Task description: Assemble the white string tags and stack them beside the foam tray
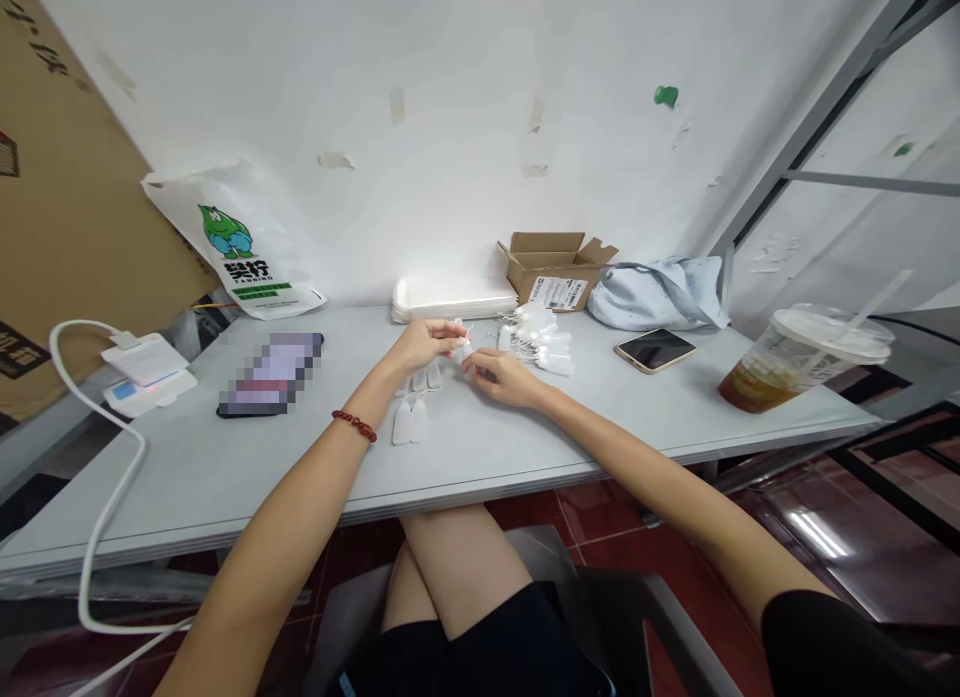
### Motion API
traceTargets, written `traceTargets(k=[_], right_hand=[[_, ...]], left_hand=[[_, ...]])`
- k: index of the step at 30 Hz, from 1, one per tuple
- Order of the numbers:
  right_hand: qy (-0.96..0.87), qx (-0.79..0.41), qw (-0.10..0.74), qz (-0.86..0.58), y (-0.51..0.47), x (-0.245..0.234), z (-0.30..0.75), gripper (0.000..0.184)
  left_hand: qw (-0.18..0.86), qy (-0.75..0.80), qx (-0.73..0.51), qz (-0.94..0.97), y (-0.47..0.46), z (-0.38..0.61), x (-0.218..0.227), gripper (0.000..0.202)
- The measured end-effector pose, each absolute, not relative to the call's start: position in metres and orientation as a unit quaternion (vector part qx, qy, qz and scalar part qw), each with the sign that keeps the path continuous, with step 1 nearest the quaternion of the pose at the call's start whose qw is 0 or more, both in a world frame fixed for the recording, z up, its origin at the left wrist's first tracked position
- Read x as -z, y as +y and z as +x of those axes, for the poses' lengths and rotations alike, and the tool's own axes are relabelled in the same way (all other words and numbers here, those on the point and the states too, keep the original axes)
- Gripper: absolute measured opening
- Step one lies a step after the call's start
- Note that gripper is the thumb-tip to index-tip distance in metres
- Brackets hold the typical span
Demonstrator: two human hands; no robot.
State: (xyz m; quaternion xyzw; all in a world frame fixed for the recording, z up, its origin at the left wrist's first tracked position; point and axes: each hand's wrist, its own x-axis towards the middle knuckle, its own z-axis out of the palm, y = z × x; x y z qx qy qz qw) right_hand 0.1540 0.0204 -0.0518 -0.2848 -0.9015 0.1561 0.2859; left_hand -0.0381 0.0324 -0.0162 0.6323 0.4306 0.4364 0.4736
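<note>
Nearest my camera, two bare forearms (294, 512) reach over the front edge of the desk (495, 452). Watching remotely, I have the left hand (421, 347) and right hand (506, 377) meeting mid-desk, fingertips pinched closed around one small white piece (466, 349), probably so one steadies while the other works. Their exact contact is partly hidden from me. Flat pale pieces (409, 422) lie toward the front edge, perhaps set aside; a strung pile (551, 345) sits rightward, nearer the back edge, likely for easy reach.
</note>
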Motion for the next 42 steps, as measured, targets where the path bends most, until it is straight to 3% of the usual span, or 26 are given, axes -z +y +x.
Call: traceTargets(k=[14,21,28,36,42], right_hand=[[-0.896,-0.207,0.261,-0.295,0.02,0.042,0.155,0.016],[-0.761,-0.454,0.348,-0.306,0.024,0.033,0.16,0.01],[-0.571,-0.68,0.384,-0.252,0.022,0.031,0.159,0.026],[-0.628,-0.615,0.401,-0.259,0.011,0.028,0.154,0.024],[-0.538,-0.706,0.389,-0.246,0.009,0.023,0.156,0.029]], left_hand=[[0.399,0.388,-0.416,0.719,0.034,-0.041,0.011,0.019],[0.475,0.423,-0.462,0.618,0.03,-0.037,0.012,0.032],[0.498,0.403,-0.526,0.559,0.026,-0.029,0.012,0.038],[0.478,0.426,-0.553,0.533,0.019,-0.019,0.005,0.038],[0.503,0.398,-0.548,0.537,0.022,-0.02,0.01,0.038]])
